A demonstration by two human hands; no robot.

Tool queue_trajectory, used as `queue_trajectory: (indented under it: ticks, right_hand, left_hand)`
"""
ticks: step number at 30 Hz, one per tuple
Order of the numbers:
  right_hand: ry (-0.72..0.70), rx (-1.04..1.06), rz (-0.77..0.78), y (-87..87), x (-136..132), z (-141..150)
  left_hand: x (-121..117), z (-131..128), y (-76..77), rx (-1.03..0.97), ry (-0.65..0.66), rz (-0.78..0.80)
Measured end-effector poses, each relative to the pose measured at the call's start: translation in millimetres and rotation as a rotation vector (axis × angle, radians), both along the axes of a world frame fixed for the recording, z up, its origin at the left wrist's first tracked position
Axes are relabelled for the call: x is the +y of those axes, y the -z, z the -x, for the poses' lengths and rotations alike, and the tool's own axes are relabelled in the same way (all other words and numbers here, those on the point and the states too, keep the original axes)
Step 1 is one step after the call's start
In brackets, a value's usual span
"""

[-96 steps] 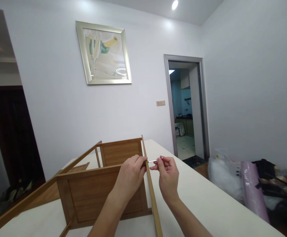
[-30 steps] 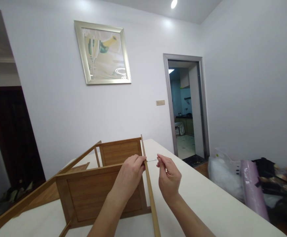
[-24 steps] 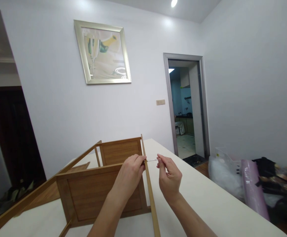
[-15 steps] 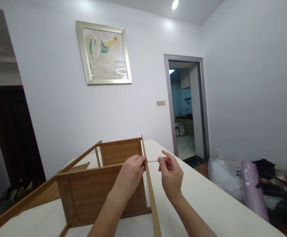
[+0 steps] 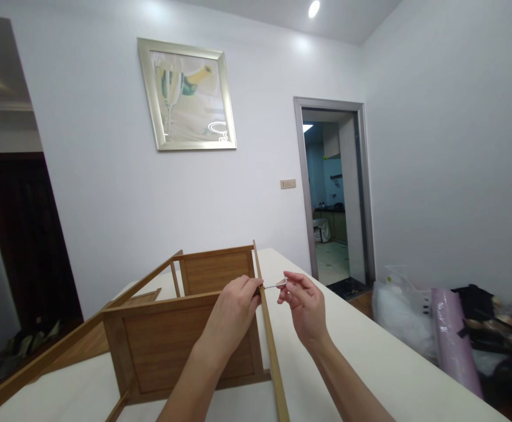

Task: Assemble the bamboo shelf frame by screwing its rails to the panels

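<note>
A brown wooden shelf frame (image 5: pixel 189 346) lies on its side on the white table. My left hand (image 5: pixel 234 308) is closed over the corner where a panel meets the slim right-hand rail (image 5: pixel 271 351), its fingertips against the rail. Between finger and thumb, my right hand (image 5: pixel 306 305) grips the bent end of a thin metal hex key (image 5: pixel 275 285). The key's long arm runs left to the rail beside my left fingertips. Its far tip and any screw there are too small to make out.
The white table (image 5: pixel 348 357) extends to the right of the frame. On the floor beyond its edge lie a pink-purple wrapped roll (image 5: pixel 453 340), a white plastic basket (image 5: pixel 403 293) and clear plastic wrapping. A doorway (image 5: pixel 332 193) opens in the back wall.
My right hand's fingers have shifted on the hex key, and its bent end now shows pointing upward. My left hand stays in place on the frame.
</note>
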State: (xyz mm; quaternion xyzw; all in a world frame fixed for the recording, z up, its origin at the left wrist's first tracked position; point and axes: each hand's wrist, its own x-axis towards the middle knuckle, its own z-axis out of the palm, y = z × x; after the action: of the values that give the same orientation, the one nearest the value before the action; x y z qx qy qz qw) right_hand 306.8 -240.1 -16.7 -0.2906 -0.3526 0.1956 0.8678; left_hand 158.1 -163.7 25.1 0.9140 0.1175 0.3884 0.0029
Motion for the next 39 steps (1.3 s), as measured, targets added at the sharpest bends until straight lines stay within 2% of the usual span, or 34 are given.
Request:
queue_trajectory:
  ticks: [4, 7, 13, 29, 39]
  right_hand:
    - [0.173, -0.147, 0.072, 4.8, -1, 1]
    - [0.234, -0.213, 0.095, 5.8, -2, 3]
    - [0.273, -0.259, 0.087, 6.0, -3, 6]
    - [0.250, -0.298, 0.072, 18.2, 8, 6]
    - [0.378, -0.381, 0.149, 18.0, 8, 7]
  left_hand:
    - [0, 0, 0.5, -0.003, -0.005, -0.010]
    - [0, 0, -0.2, -0.003, -0.006, -0.009]
    - [-1, 1, -1.0, -0.008, 0.006, -0.014]
    - [-1, 1, -0.5, 0.004, -0.012, -0.022]
    - [0, 2, -0.5, 0.008, -0.005, -0.023]
